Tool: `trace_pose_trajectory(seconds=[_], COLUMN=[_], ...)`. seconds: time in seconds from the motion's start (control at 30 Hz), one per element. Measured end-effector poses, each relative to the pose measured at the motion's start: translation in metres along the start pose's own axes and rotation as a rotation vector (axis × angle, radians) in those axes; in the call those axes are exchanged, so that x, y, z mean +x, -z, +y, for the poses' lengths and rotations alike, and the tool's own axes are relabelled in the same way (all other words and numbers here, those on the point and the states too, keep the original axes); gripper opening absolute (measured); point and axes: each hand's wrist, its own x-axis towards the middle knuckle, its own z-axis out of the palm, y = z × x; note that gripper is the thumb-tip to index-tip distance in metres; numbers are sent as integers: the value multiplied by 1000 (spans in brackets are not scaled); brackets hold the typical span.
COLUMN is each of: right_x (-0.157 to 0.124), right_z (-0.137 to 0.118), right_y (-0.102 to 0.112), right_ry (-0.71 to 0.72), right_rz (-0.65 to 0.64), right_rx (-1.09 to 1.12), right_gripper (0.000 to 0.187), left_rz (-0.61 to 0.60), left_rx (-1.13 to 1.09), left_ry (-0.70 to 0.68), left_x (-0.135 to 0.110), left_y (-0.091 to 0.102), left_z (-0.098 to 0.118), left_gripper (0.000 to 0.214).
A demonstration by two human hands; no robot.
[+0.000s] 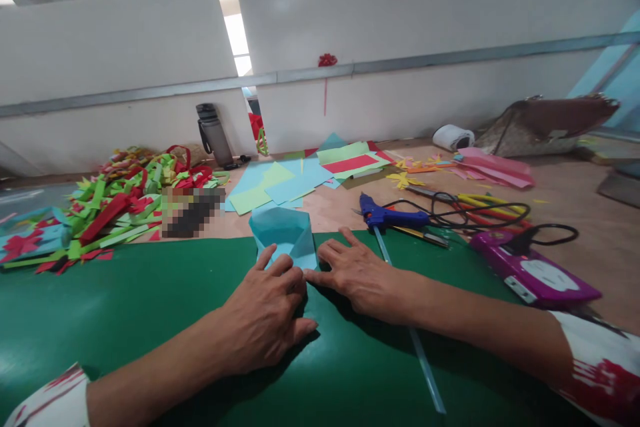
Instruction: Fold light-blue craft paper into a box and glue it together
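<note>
A light blue sheet of paper (285, 230), folded so its far part stands up, lies on the green mat (125, 307). My left hand (265, 313) lies on the near part of the blue paper, fingers together and pressing down. My right hand (357, 270) rests flat beside it on the mat, fingers stretched out, its fingertips touching the right edge of the paper. A clear glue stick (425, 367) runs under my right forearm.
A blue glue gun (387, 215) with black cable lies behind my right hand, next to scissors and pencils (480, 203). A purple device (533, 273) sits right. Cut paper strips (115, 203) pile up left; coloured sheets (300, 180), a bottle (215, 133), a tape roll (453, 137) lie further back.
</note>
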Motion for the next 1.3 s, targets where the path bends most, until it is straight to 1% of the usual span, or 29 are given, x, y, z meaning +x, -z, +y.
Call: trace_pose_trajectory(seconds=[0.1, 0.23, 0.43, 0.57, 0.73, 0.9, 1.13, 1.3], right_x=[1, 0, 1, 2, 1, 1, 0, 0], right_z=[-3, -5, 2, 4, 1, 3, 3, 0], right_y=[3, 3, -3, -4, -2, -1, 1, 2], right_ry=[-19, -28, -98, -72, -76, -72, -60, -51], right_rz=[4, 5, 2, -7, 6, -9, -6, -2], right_rx=[-34, -57, -116, -119, -106, -112, -142, -135], right_gripper=[41, 39, 35, 36, 33, 35, 37, 32], left_rz=[1, -12, -39, -75, -47, -24, -48, -73], left_rx=[-3, 11, 6, 14, 35, 49, -3, -40], left_ry=[10, 28, 54, 81, 120, 134, 149, 160], left_x=[1, 0, -2, 1, 9, 11, 1, -1], left_y=[0, -1, -1, -1, -5, -5, -2, -2], left_z=[1, 2, 6, 11, 13, 13, 13, 16], left_gripper=[33, 32, 40, 51, 56, 52, 46, 52])
